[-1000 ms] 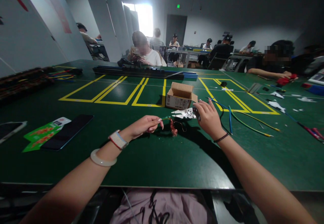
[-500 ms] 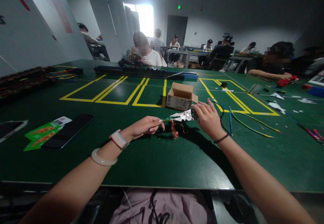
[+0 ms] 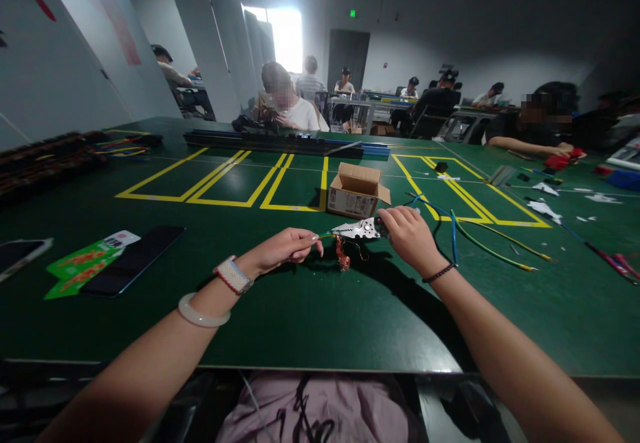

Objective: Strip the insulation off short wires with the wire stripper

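My left hand [image 3: 293, 248] pinches a thin green-yellow wire [image 3: 326, 235] between thumb and fingers. My right hand [image 3: 411, 239] is wrapped round the handles of a pair of wire strippers [image 3: 367, 228], whose silver jaws point left and meet the wire just beyond my left fingertips. Whether the jaws are fully closed on it I cannot tell. Beneath the jaws lies a tangle of bare copper strands [image 3: 343, 256] on the green table [image 3: 320, 323]. Right of my right hand are a blue wire [image 3: 455, 239] and a green-yellow wire [image 3: 493, 248] with metal ends.
Behind the tool stands an open cardboard box [image 3: 353, 193]. A dark phone [image 3: 135, 263] and a green packet [image 3: 83, 266] lie at the left. Black and blue trunking strips [image 3: 280, 143] run across the back. White scraps [image 3: 545, 209] lie at the right. Other people sit beyond.
My right fingers have closed further round the strippers' handles; before, they were more raised and spread. My left hand and the wire have barely moved.
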A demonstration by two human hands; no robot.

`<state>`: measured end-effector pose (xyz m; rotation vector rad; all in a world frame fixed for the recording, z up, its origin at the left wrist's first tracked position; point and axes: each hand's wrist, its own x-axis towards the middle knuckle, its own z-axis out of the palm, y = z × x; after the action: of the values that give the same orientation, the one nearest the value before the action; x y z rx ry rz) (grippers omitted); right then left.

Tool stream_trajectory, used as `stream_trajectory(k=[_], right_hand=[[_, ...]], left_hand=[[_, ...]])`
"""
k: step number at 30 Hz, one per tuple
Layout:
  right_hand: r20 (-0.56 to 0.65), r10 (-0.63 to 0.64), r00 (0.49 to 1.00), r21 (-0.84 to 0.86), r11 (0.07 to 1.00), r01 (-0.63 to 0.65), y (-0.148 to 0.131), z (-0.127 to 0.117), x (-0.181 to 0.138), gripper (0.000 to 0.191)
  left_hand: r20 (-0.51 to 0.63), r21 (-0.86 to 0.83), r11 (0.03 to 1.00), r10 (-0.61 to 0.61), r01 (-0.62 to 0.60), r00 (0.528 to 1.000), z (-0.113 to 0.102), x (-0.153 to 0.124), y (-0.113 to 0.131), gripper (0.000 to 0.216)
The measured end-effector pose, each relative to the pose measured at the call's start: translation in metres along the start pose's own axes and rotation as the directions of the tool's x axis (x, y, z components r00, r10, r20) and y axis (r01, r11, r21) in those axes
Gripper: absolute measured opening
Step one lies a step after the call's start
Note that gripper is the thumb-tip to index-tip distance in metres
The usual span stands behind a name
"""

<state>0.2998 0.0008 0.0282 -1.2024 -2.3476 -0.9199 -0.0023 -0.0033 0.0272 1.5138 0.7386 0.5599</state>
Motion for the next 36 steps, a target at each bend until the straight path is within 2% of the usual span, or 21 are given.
stream_trajectory(k=[6,10,16,21,25,28,32,36], right_hand=[[0.105,0.036,0.994,0.063,0.997,-0.043,-0.004,0.001,0.000,0.029],[0.213,0.075,0.974,0.151,0.983,-0.109,-0.008,0.001,0.001,0.031],[0.353,0.073,0.933,0.270,0.947,-0.176,-0.008,-0.003,0.004,0.035],[0.429,0.074,0.900,0.301,0.928,-0.220,-0.007,-0.009,0.006,0.034],[0.474,0.078,0.877,0.336,0.904,-0.262,-0.009,-0.009,0.006,0.029],[0.438,0.083,0.895,0.340,0.906,-0.251,-0.009,-0.004,0.004,0.028],[0.295,0.095,0.951,0.278,0.943,-0.181,-0.005,0.008,0.000,0.039],[0.150,0.147,0.978,0.272,0.945,-0.183,-0.001,0.015,-0.004,0.046]], left_hand=[[-0.053,0.058,0.998,0.032,-0.029,0.998,-0.002,0.001,-0.001,0.034],[-0.116,0.178,0.983,0.069,-0.048,0.991,-0.004,0.001,-0.001,0.037],[-0.190,0.421,0.906,0.140,-0.048,0.972,-0.008,0.001,0.000,0.035],[-0.203,0.544,0.832,0.252,-0.105,0.946,-0.010,0.002,-0.004,0.030],[-0.211,0.594,0.798,0.277,-0.101,0.937,-0.009,0.000,-0.004,0.035],[-0.208,0.597,0.798,0.252,-0.082,0.945,-0.007,-0.001,-0.004,0.038],[-0.190,0.632,0.771,0.244,-0.072,0.951,-0.006,0.001,-0.003,0.036],[-0.196,0.656,0.751,0.257,-0.068,0.946,-0.004,0.001,0.000,0.031]])
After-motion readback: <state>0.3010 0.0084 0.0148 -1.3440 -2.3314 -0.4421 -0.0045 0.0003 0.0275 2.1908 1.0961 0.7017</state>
